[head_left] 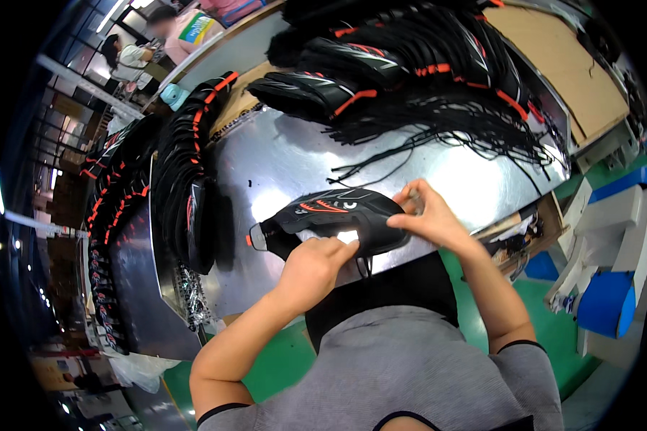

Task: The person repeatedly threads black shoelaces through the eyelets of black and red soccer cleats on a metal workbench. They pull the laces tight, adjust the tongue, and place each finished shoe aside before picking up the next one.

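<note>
My left hand (313, 273) is closed on the near edge of a black upper (323, 205), its fingertips beside a white patch (347, 235) inside the opening. My right hand (431, 219) is at the toe, thumb against it and fingers curved; I can't tell whether they grip it. The upper lies on its side at the near edge of the metal table (255, 176), toe to my right, its red-tabbed heel to my left. Red and grey marks run along its side, and a dark cord (366, 267) hangs near my left fingertips.

Beyond it, loose black laces (438, 133) trail toward me from a big pile of uppers (417, 61). A long row of uppers (183, 172) stands to my left. Cardboard (561, 68) lies at the far right, and a blue-and-white machine (607, 302) stands on the green floor (543, 337).
</note>
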### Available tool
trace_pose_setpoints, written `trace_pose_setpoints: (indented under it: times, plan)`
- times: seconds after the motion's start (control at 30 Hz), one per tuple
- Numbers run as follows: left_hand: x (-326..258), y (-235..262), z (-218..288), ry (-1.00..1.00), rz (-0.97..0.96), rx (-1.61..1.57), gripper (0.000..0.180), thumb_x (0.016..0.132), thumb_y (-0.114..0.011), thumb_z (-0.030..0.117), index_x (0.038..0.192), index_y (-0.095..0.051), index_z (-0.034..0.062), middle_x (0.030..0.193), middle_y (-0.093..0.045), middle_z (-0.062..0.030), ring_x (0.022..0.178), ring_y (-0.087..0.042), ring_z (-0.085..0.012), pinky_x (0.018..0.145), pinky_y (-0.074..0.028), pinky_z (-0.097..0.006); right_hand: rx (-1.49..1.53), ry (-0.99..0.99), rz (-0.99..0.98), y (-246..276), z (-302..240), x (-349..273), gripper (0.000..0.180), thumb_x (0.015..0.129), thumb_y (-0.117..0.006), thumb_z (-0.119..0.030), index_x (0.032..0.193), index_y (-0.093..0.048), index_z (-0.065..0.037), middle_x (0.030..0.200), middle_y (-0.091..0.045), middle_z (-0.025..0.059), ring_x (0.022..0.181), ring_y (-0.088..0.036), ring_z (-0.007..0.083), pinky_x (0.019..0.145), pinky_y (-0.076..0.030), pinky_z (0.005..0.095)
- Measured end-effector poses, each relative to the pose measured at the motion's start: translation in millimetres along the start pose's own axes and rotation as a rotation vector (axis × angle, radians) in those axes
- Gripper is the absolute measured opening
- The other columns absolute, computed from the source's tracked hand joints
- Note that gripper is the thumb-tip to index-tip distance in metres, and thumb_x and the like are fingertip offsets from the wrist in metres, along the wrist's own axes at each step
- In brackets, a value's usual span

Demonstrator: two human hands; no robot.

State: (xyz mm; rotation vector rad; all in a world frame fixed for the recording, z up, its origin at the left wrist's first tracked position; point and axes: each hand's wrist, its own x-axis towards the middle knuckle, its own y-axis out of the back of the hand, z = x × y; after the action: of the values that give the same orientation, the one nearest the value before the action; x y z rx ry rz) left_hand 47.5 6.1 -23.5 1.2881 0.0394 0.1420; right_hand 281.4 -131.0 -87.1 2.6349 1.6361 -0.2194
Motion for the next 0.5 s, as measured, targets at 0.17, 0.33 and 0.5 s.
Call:
trace_pose_setpoints:
  times: [0.17, 0.33, 0.5]
  plan:
    - [23.1, 10.2, -42.8, 0.578, -0.495, -0.663, 0.042, 0.103, -0.054, 0.035, 0.121, -0.065, -0.001, 0.116, -0.067, -0.0148, 0.109, -0.06, -0.0265, 0.097, -0.045, -0.037, -0.003, 0.045, 0.057, -27.8, 12.3, 11.2, 0.044, 0.076, -0.086, -0.014, 0.098, -0.048, -0.008, 0.085, -0.048, -0.0028, 0.076, -0.044, 0.0064, 0.066, -0.039, 0.0233]
    - [28.7, -6.1, -42.4, 0.781, -0.498, -1.029, 0.037, 0.095, -0.068, 0.032, 0.119, -0.07, 0.0031, 0.114, -0.067, -0.0089, 0.107, -0.056, -0.0177, 0.098, -0.042, -0.032, 0.009, -0.044, -0.007, -34.0, 15.0, 5.1, 0.045, 0.076, -0.086, -0.01, 0.099, -0.048, -0.007, 0.086, -0.05, -0.0015, 0.076, -0.046, 0.0061, 0.064, -0.039, 0.0222]
    - [21.1, -20.9, -47.2, 0.771, -0.375, -1.163, 0.023, 0.09, -0.074, 0.019, 0.106, -0.075, 0.0022, 0.101, -0.071, -0.0077, 0.103, -0.061, -0.0147, 0.094, -0.045, -0.031, 0.116, -0.165, -0.066, -38.9, 15.7, 6.1, 0.037, 0.081, -0.082, -0.007, 0.099, -0.049, -0.009, 0.083, -0.053, -0.0027, 0.07, -0.051, 0.0062, 0.059, -0.04, 0.0211]
